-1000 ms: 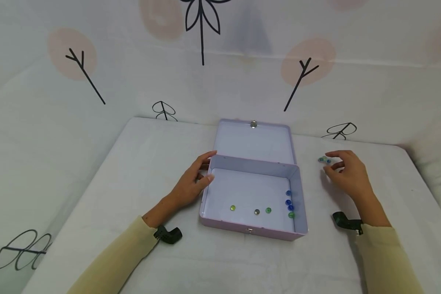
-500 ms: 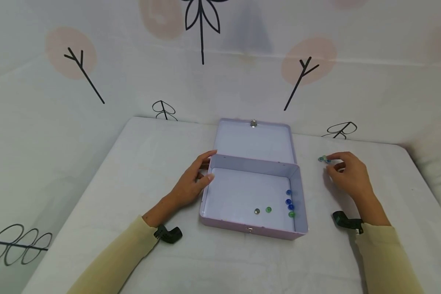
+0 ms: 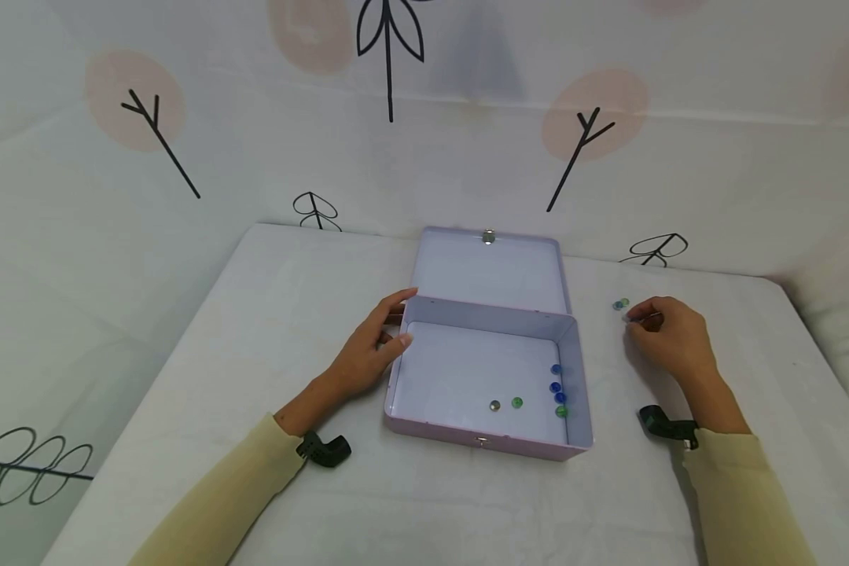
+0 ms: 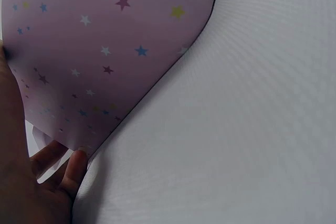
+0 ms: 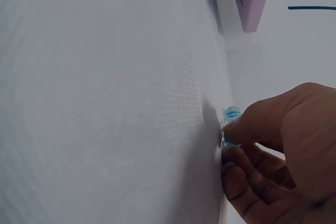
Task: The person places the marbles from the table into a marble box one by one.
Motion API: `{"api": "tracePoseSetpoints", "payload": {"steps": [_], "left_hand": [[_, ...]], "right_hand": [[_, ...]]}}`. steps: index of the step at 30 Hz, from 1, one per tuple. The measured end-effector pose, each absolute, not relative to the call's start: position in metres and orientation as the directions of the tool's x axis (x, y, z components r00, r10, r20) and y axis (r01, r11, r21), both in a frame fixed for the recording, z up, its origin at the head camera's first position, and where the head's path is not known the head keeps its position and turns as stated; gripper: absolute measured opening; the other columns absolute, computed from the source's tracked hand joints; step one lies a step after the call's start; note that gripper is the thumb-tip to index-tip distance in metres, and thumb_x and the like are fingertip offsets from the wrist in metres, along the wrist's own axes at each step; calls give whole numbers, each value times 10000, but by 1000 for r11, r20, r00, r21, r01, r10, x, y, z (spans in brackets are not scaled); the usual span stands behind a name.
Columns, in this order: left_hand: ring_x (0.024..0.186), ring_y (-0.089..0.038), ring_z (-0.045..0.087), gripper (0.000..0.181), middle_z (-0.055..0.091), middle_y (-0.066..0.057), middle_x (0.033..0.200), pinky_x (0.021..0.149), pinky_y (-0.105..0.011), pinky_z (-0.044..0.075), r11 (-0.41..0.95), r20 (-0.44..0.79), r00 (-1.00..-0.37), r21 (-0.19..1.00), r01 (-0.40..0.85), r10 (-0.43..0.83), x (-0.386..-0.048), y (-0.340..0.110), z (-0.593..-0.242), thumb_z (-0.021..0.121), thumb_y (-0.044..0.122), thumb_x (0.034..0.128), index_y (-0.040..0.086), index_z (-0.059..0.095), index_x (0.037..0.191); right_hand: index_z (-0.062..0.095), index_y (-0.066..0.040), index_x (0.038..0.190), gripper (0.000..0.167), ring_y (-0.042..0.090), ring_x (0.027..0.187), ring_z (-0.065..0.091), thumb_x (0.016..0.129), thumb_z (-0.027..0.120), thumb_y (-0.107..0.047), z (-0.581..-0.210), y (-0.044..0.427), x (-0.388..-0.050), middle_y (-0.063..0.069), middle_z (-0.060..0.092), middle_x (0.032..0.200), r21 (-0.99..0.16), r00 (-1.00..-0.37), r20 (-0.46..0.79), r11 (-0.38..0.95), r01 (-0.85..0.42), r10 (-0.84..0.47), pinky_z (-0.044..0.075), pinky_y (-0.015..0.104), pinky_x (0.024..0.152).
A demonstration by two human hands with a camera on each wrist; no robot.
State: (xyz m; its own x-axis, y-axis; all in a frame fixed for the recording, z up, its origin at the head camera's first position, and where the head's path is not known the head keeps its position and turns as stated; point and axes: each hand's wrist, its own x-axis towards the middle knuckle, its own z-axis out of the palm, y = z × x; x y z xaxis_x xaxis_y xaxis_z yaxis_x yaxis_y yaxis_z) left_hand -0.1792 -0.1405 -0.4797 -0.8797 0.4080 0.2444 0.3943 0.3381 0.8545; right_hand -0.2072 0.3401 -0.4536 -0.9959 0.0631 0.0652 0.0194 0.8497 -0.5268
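In the head view, my left hand [image 3: 368, 350] holds the left side of a lilac metal box [image 3: 467, 447], thumb at the rim and fingers about the back left corner. The left wrist view shows those fingertips against the star-printed outer wall [image 4: 105, 35]. My right hand [image 3: 672, 334], right of the box, pinches a small glass marble [image 5: 224, 139], mostly hidden by thumb and finger. Just beyond lie a blue marble [image 3: 617, 306] and a green marble [image 3: 625, 302]. Inside the box are several marbles, among them a grey one [image 3: 494, 406] and a green one [image 3: 517, 402].
The lid [image 3: 491, 271] lies swung back behind the box, its metal clasp [image 3: 489, 237] at the far edge. A white cloth [image 3: 290, 291] covers the table. Patterned fabric [image 3: 467, 157] hangs behind it. Each wrist wears a dark camera mount, such as the left one [image 3: 324, 451].
My right thumb and finger have closed on one marble and drawn it slightly away from the other two. A yellow-green marble in the box has dropped out of sight. My left hand stays put.
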Motion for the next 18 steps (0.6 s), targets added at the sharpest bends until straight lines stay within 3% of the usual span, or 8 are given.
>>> {"api": "tracePoseSetpoints", "payload": {"steps": [18], "left_hand": [[1334,-218,535,665,505,19,1548,904,-370,510,347,242,-881,851,393,406,-179,-140,-478,543,361,1048,392,292,1663]], "right_hand": [[714,-12,1144,217,313,936,649,998,718,-173,-425,318,-200,198,723,1073,-553,-982,185,823,-129,-30,413,113,692]]}}
